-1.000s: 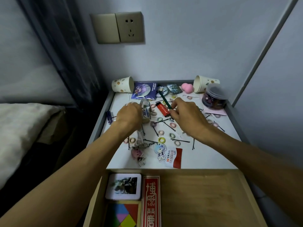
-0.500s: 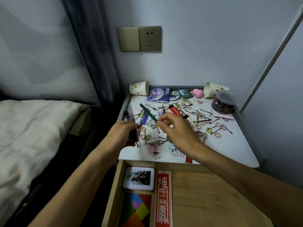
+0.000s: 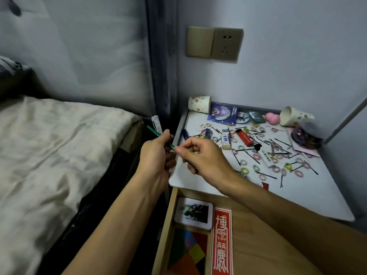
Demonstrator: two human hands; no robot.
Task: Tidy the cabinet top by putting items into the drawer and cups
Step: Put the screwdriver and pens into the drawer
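My left hand hovers just off the cabinet's left front corner and grips a clear pen and a green pen, both sticking up out of the fist. My right hand is right beside it and pinches the lower part of the green pen. The white cabinet top is strewn with several hair ties and bobby pins, a red lighter, a blue pen and an eraser. Two paper cups lie on their sides at the back. The wooden drawer stands open below.
A jar of hair ties, badges and a pink sponge sit at the back. In the drawer's left end lie a white tin, a red box and a coloured puzzle. A bed lies to the left.
Both hands came back and left from the middle of the cabinet top. My right hand carried the green pen over to the left hand, which now grips it with the clear pen.
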